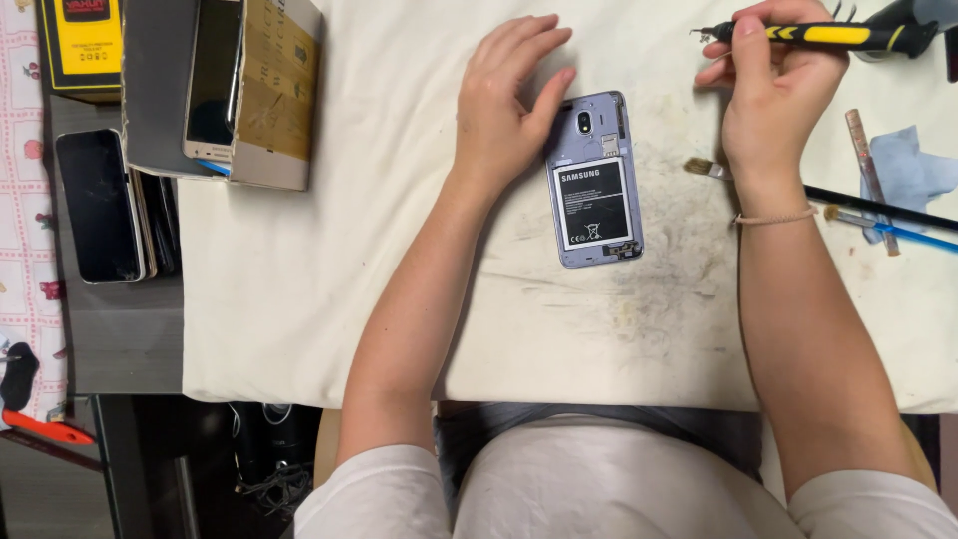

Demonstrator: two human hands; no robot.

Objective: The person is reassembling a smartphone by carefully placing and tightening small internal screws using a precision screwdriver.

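My left hand (499, 110) lies flat, fingers (534, 45) loosely apart, thumb touching the top left corner of the opened phone (596, 180), which lies back-up with its battery showing, mid-table toward the far edge. My right hand (773, 95) has its fingers clamped on a yellow-and-black screwdriver (828, 35) near the far right corner. A stained cream cloth (329, 279) covers the table. Brushes (778, 185) lie right; stacked phones (100, 205) and a cardboard box (274, 90) sit left.
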